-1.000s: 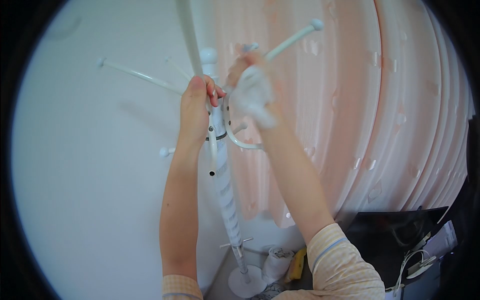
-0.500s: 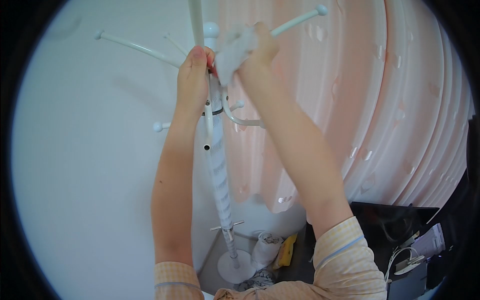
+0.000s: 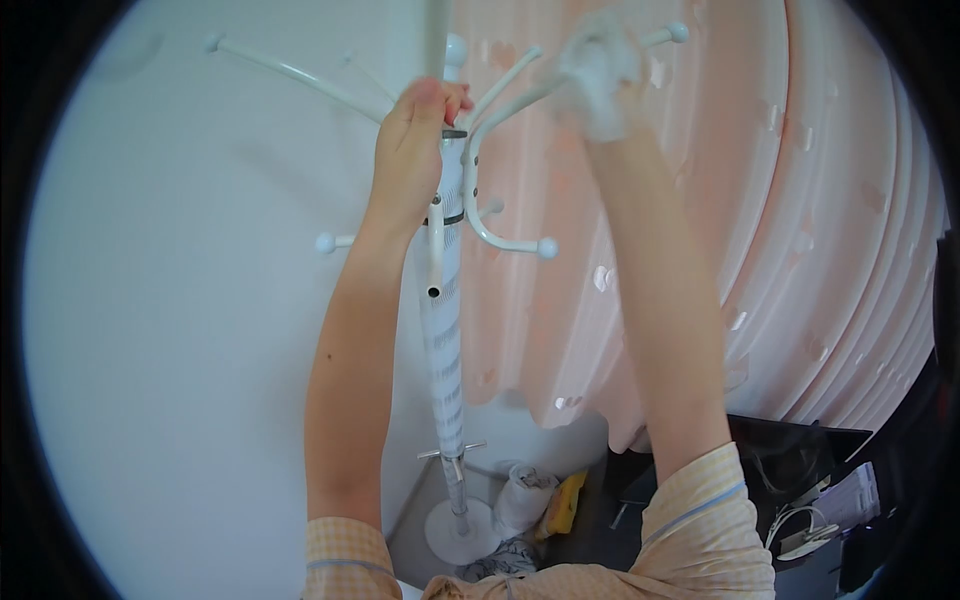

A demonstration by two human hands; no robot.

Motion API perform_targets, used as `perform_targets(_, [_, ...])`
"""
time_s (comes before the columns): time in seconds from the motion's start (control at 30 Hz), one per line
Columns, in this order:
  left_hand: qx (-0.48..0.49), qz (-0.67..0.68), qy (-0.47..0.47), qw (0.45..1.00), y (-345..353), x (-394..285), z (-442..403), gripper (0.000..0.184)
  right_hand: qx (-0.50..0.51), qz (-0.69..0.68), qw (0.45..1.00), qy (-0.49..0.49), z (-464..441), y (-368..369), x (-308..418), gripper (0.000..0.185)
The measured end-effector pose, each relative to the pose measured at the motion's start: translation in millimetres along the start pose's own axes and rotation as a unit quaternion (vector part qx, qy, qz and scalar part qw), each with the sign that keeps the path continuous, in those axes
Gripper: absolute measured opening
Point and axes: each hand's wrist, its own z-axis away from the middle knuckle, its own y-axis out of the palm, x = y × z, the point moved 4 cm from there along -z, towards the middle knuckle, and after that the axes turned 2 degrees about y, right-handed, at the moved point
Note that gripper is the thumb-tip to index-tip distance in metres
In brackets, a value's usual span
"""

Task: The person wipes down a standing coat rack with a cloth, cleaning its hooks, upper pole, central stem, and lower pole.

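Observation:
A white coat rack (image 3: 446, 340) with a grey-patterned pole stands upright in front of me. My left hand (image 3: 412, 135) is closed around the rack near its top, beside the dark ring where the arms join. In my right hand (image 3: 630, 105) is a white cloth (image 3: 596, 72), blurred by motion, wrapped about the upper right arm of the rack near its ball tip (image 3: 677, 33). Below it, a curved lower hook (image 3: 510, 243) ends in a white ball. The front hook (image 3: 435, 255) shows an uncapped, hollow end.
A pale pink curtain (image 3: 560, 330) hangs close behind the rack on the right, a white wall (image 3: 180, 350) on the left. Near the round base (image 3: 462, 532) lie a white roll-like bundle (image 3: 524, 498) and a yellow packet (image 3: 563, 505). A dark screen (image 3: 795, 445) and white cables (image 3: 800, 530) are at lower right.
My right hand and the cloth have moved right, away from the centre and outward along the rack's arm. My left hand keeps its hold on the rack; the view has shifted slightly.

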Motion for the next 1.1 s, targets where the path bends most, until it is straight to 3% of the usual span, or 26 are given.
perform_targets(0.13, [-0.007, -0.023, 0.028, 0.999, 0, 4, -4, 0.038, -0.070, -0.055, 0.990, 0.108, 54, 26, -55, 0.011])
perform_targets(0.23, [-0.004, 0.009, -0.028, 1.000, -7, 14, -2, 0.037, -0.056, -0.068, 0.985, 0.146, 72, 33, -74, 0.003])
perform_targets(0.33, [-0.018, 0.040, -0.114, 0.992, -13, 15, 3, 0.035, -0.090, -0.061, 0.986, 0.126, 80, 40, -67, 0.012])
perform_targets(0.4, [-0.012, 0.013, -0.078, 0.997, -15, 16, -1, 0.036, -0.102, -0.073, 0.982, 0.141, 77, 41, -68, 0.019])
perform_targets(0.53, [0.001, 0.046, -0.053, 0.998, -13, 16, -1, 0.037, -0.117, -0.121, 0.976, 0.140, 55, 37, -72, 0.014])
perform_targets(0.6, [-0.028, -0.054, 0.017, 0.998, -15, 12, -2, 0.038, -0.100, -0.142, 0.977, 0.120, 22, 32, -73, 0.006])
perform_targets(0.73, [-0.029, -0.038, 0.016, 0.999, -17, 12, -3, 0.037, -0.075, -0.164, 0.981, 0.074, -19, 15, -34, 0.020])
perform_targets(0.83, [-0.015, -0.031, 0.004, 0.999, -15, 12, -2, 0.038, -0.015, -0.067, 0.992, 0.105, -30, 5, 6, 0.019])
perform_targets(0.9, [0.010, -0.056, -0.007, 0.998, -9, 10, -3, 0.046, 0.263, -0.093, 0.960, 0.040, -80, -18, -7, 0.017])
perform_targets(0.93, [0.009, -0.057, -0.005, 0.998, -7, 10, -2, 0.046, 0.264, -0.094, 0.959, 0.039, -81, -19, -9, 0.017])
perform_targets(1.0, [-0.018, -0.032, 0.002, 0.999, -7, 10, -2, 0.041, 0.165, -0.163, 0.972, 0.031, -62, -18, -11, 0.015])
perform_targets(1.03, [-0.017, -0.033, 0.003, 0.999, -7, 9, -2, 0.041, 0.165, -0.165, 0.972, 0.031, -40, -7, -8, 0.015])
perform_targets(1.1, [-0.009, -0.051, -0.016, 0.999, -6, 10, -2, 0.046, -0.010, 0.096, 0.995, 0.017, 14, 12, -7, 0.010])
